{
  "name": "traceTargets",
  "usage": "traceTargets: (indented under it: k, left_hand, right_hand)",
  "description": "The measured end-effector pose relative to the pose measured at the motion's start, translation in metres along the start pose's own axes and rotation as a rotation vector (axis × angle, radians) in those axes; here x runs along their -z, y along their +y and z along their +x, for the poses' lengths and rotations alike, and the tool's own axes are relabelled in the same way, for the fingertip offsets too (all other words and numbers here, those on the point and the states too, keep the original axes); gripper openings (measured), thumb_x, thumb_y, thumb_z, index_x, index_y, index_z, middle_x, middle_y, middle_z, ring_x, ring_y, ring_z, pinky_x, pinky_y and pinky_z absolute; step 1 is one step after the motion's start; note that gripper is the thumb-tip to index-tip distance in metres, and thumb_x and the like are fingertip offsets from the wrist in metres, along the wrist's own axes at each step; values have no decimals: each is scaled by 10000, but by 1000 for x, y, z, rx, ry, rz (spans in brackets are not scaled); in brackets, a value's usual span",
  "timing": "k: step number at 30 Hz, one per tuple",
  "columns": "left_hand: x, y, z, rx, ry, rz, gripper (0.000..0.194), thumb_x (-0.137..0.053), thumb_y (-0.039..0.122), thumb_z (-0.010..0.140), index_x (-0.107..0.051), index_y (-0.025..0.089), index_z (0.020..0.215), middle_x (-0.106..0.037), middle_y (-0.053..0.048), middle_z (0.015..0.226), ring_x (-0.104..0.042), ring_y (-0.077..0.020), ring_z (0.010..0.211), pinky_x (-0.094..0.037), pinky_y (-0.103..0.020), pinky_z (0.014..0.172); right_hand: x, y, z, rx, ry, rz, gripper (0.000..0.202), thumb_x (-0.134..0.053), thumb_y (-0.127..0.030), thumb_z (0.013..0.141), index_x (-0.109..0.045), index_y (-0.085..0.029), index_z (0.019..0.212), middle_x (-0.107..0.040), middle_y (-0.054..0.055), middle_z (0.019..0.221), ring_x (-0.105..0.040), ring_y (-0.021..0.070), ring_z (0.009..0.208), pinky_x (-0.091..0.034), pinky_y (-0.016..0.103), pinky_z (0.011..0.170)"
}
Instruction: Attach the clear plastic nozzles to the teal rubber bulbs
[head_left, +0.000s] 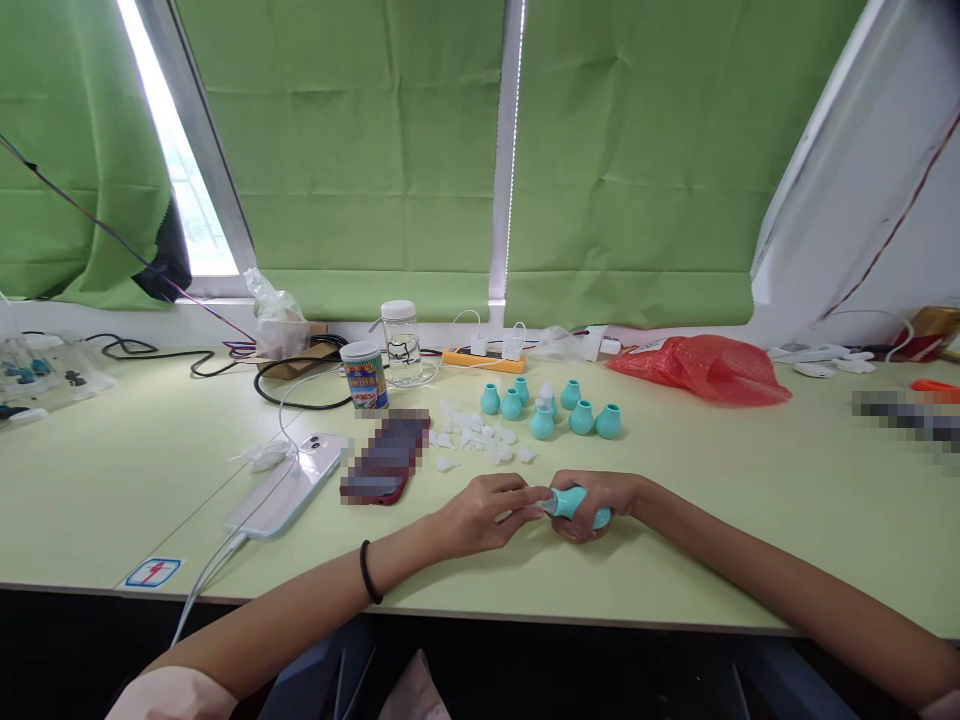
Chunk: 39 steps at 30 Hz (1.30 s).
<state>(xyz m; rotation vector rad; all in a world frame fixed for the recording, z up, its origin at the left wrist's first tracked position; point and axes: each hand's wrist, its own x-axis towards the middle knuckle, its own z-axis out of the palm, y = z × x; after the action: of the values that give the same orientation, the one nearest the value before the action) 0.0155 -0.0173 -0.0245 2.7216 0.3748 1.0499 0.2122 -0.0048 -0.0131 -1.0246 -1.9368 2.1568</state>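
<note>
My right hand [589, 497] is wrapped around a teal squeeze bulb [571, 502], which lies on its side with its neck to the left. Between the fingertips of my left hand [491, 512] is a clear plastic nozzle tip [541, 503], touching the bulb's neck; how far it sits in the neck is hidden by my fingers. Beyond my hands stand several more teal bulbs [581, 418], necks up. One of them [542, 420] appears to have a white tip above it. Left of these, several loose translucent nozzle tips [476, 432] lie scattered on the table.
On the pale green table [750, 470] lie a dark red phone [390, 455] and a white phone [289, 485] with a cable. Behind are a printed canister [364, 375], a lidded jar [401, 345], an orange power strip [484, 361] and a red plastic bag [701, 370].
</note>
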Motion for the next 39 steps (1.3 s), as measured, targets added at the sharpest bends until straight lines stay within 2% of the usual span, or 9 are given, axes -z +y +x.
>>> traceTargets:
  k: [5,12,16,21,24,27,29,34,39]
  left_hand:
    - [-1,3,-1,-54,5,51,285,-377,226,807,-523,114,1024,-582,-108,753,-528,-127,675,-433,-225,595]
    - [-1,3,-2,-126,-45,137,276,-358,213,810,-511,143,1029,-578,-103,769,-535,-127,685,-444,-234,600]
    - [0,5,-1,-93,-32,129,268,-371,212,803,-504,141,1025,-577,-99,796,-536,-132,714,-442,-233,620]
    - [15,0,5,66,135,146,380,-401,223,783,-362,133,1150,-562,-86,899,-528,-141,809,-428,-262,724]
    - [29,-15,10,185,212,309,275,-360,193,793,-469,145,1040,-559,-77,883,-509,-147,818,-421,-271,727]
    - [36,-31,14,368,155,566,234,-366,204,782,-554,164,913,-551,-80,848,-465,-194,847,-425,-310,687]
    - [35,-38,13,423,69,670,259,-424,250,751,-536,176,972,-526,-94,931,-420,-235,905,-419,-353,697]
    - [18,-43,4,333,-144,682,448,-461,325,735,-375,213,1160,-371,-82,1209,-324,-272,1029,-334,-443,827]
    - [5,-45,2,286,-195,714,404,-392,285,789,-323,251,1185,-305,-21,1283,-248,-277,1112,-238,-484,895]
  right_hand:
    - [1,4,1,55,-110,54,69,-547,-143,481,-492,-130,520,-472,-45,452,-387,56,384,-207,156,305]
    - [0,5,1,-16,-88,12,99,-550,-152,479,-493,-136,559,-473,-50,471,-391,60,388,-224,164,317]
    - [0,0,0,7,-69,-70,81,-547,-171,505,-496,-134,557,-463,-56,475,-390,55,396,-254,169,348]
    - [-2,-9,1,202,196,-168,78,-536,-181,548,-510,-126,597,-481,-39,531,-416,66,470,-313,185,435]
    - [-3,-11,3,356,575,-127,93,-525,-212,580,-499,-130,616,-481,-24,562,-419,77,494,-311,194,444]
    - [-4,-10,6,479,906,-148,82,-519,-216,590,-499,-140,615,-496,-14,596,-448,101,569,-349,215,516]
    - [-5,-9,9,514,960,-187,67,-515,-209,586,-501,-147,610,-507,-8,611,-461,118,606,-366,233,558]
    - [-6,-2,14,508,969,-303,30,-490,-166,576,-490,-156,604,-490,-16,592,-447,113,577,-367,234,545]
    - [-7,4,17,453,1005,-427,23,-475,-161,578,-473,-156,601,-466,-24,564,-417,98,523,-349,220,496]
